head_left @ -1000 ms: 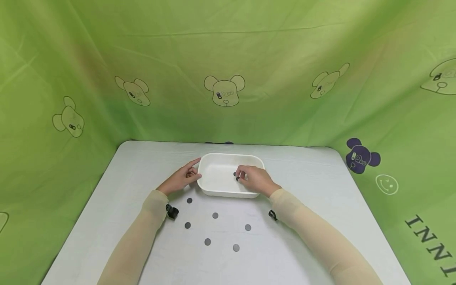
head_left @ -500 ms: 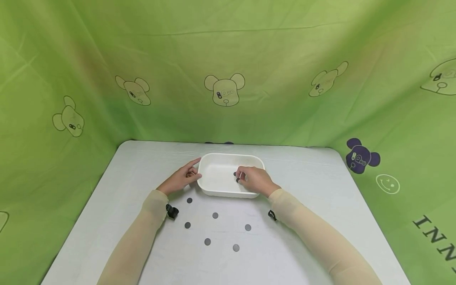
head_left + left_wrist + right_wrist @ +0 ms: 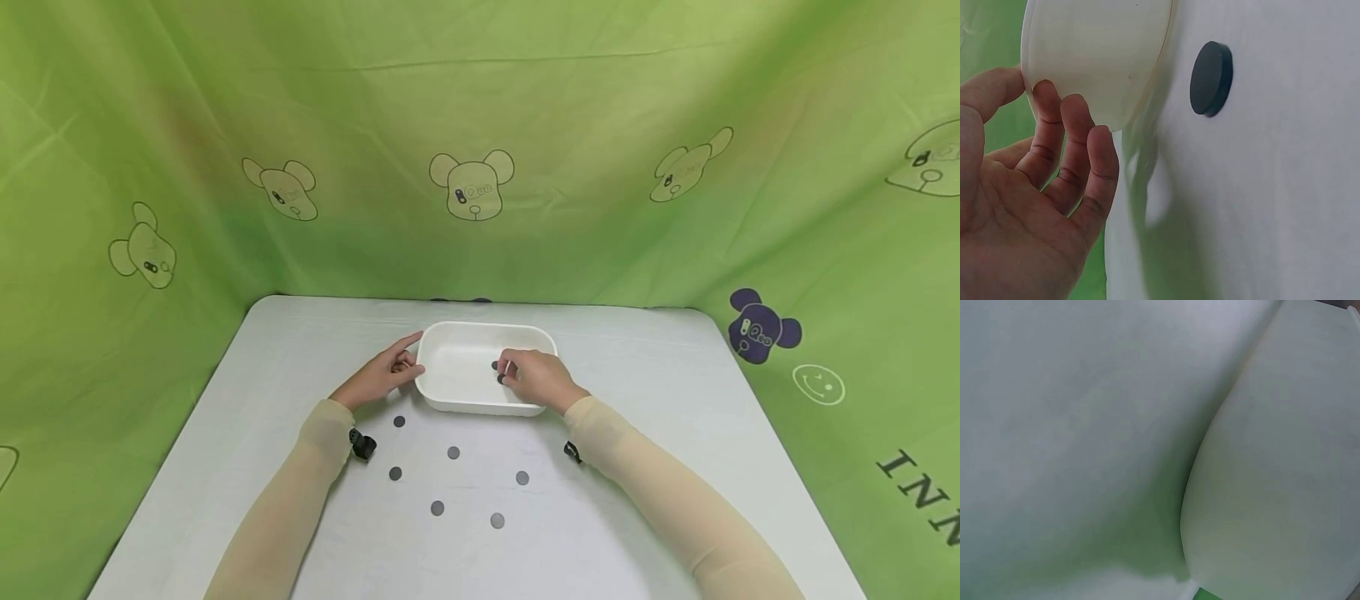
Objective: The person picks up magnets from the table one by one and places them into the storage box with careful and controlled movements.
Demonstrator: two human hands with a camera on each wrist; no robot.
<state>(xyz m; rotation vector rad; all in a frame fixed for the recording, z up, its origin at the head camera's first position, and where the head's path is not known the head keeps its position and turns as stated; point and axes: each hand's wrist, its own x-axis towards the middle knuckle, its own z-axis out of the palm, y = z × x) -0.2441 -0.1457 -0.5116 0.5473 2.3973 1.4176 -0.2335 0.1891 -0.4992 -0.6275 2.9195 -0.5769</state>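
Note:
In the head view a white rectangular tray (image 3: 457, 407) stands on the table. My left hand (image 3: 381, 377) holds its left end, thumb and index finger at the rim. The left wrist view shows the curled fingertips of this left hand (image 3: 1054, 181) against the outer wall of the tray (image 3: 1097, 56). Reaching over the near right rim, my right hand (image 3: 542, 379) has its fingers bent inside the tray. It pinches a small black disc (image 3: 501, 379) at its fingertips. Beside them shows a second black disc (image 3: 495, 365). The right wrist view shows only the tray's outer wall (image 3: 1272, 475).
Several dark round discs lie scattered on the white table (image 3: 637, 350) in front of the tray, one disc (image 3: 399, 422) close to the left wrist. A green printed curtain (image 3: 360, 233) surrounds the table at the back and sides.
Both hands and the tray stay almost still. The disc at the right fingertips has shifted very slightly toward the near side.

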